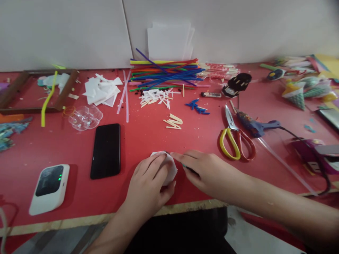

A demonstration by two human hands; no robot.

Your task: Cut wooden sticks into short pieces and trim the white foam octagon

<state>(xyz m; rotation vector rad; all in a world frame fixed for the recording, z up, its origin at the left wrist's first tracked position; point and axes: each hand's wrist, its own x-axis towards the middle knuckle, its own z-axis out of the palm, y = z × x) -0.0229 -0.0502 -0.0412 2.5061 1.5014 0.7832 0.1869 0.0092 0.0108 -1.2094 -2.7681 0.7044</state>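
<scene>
Near the front edge of the red table, my left hand [148,178] presses a folded piece of white paper [171,171] with its fingers over the top and the thumb at the near side. My right hand [202,169] is closed around a slim dark tool [192,170] with a bit of teal on it; the palm hides most of it, so its kind does not show. The right index finger reaches the paper's upper right edge. Just beyond lie short wooden sticks [173,122] and a small heap of blue pieces [197,107].
A black phone [106,151] and a white device with green lights [50,188] lie left. Scissors [233,135] and a glue gun [255,124] with a cable lie right. Behind are colourful pipe cleaners [166,74], white scraps [103,90] and a brown frame [62,90].
</scene>
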